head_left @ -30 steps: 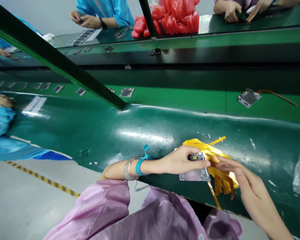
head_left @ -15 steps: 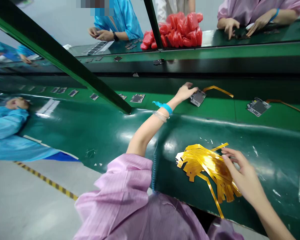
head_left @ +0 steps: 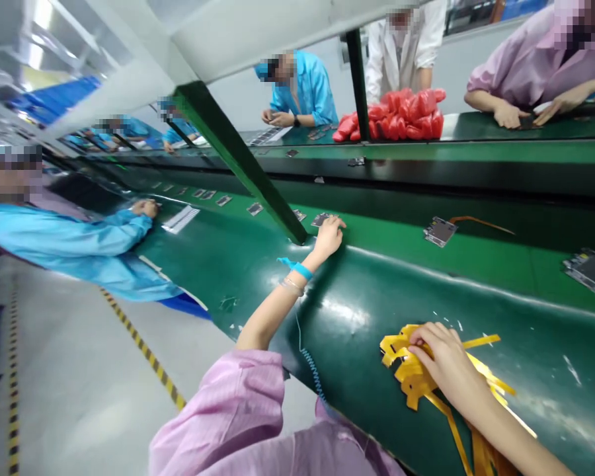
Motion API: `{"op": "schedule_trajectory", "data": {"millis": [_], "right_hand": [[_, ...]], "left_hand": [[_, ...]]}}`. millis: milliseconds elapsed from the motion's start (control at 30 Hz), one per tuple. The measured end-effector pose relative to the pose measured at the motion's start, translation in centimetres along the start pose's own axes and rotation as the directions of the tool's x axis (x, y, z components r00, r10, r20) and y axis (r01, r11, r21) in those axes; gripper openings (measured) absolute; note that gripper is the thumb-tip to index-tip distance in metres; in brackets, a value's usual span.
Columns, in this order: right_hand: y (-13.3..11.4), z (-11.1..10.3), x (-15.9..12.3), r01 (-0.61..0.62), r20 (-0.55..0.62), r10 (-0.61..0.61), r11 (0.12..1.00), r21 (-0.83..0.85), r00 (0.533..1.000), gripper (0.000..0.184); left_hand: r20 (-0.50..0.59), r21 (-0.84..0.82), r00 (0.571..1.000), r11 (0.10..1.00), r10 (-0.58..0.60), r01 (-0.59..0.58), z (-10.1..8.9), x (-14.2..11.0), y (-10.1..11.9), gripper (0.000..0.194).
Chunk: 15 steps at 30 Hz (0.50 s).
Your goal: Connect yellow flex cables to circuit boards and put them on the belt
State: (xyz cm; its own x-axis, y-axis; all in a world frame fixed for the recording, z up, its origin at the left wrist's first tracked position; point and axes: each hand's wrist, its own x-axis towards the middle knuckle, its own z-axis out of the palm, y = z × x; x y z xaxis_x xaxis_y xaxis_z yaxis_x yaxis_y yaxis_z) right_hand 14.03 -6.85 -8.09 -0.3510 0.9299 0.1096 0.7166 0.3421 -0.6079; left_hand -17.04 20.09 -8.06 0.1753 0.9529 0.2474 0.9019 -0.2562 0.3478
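The left hand point(head_left: 330, 235) is by a small board point(head_left: 319, 219), the right hand point(head_left: 439, 354) over yellow strips point(head_left: 410, 385); I can't tell if either grip holds anything.

Left fingers point(head_left: 335, 222) at a circuit board point(head_left: 320, 219), right fingers point(head_left: 419, 334) on yellow strips point(head_left: 412, 389), red bundles point(head_left: 395, 118) beyond

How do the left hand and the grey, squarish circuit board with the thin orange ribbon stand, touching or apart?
Apart. The head view shows a stretch of the flat green surface lying between the left hand and the circuit board.
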Motion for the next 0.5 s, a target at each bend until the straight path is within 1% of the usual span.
{"op": "schedule_trajectory", "data": {"millis": [67, 133, 233, 300, 367, 500], "right_hand": [[0.4, 0.1, 0.1, -0.008, 0.008, 0.008, 1.000, 0.006, 1.000, 0.019], [0.5, -0.1, 0.1, -0.026, 0.016, 0.026, 0.999, 0.024, 1.000, 0.020], [0.1, -0.9, -0.2, -0.060, 0.018, 0.058, 0.994, 0.090, 0.998, 0.022], [-0.5, -1.8, -0.9, -0.099, 0.004, 0.100, 0.984, 0.145, 0.995, 0.022], [-0.9, -2.7, -2.0, -0.151, -0.014, 0.156, 0.971, 0.183, 0.988, 0.022], [-0.6, -3.4, -4.7, -0.228, -0.062, 0.246, 0.950, 0.212, 0.967, 0.021]], "left_hand": [[0.007, 0.067, 1.000, 0.998, -0.015, 0.015, -0.7, -0.9, -1.3, 0.037], [0.012, 0.132, 0.999, 0.991, -0.039, 0.037, -1.1, -1.4, -2.1, 0.040], [-0.004, 0.235, 0.995, 0.967, -0.098, 0.096, -1.1, -0.9, -2.4, 0.041], [-0.029, 0.300, 0.987, 0.941, -0.156, 0.157, -1.0, 0.4, -2.4, 0.041], [-0.048, 0.356, 0.975, 0.908, -0.216, 0.219, -1.1, 2.2, -2.6, 0.043], [-0.030, 0.441, 0.950, 0.849, -0.312, 0.292, -2.0, 5.4, -3.6, 0.047]]}}
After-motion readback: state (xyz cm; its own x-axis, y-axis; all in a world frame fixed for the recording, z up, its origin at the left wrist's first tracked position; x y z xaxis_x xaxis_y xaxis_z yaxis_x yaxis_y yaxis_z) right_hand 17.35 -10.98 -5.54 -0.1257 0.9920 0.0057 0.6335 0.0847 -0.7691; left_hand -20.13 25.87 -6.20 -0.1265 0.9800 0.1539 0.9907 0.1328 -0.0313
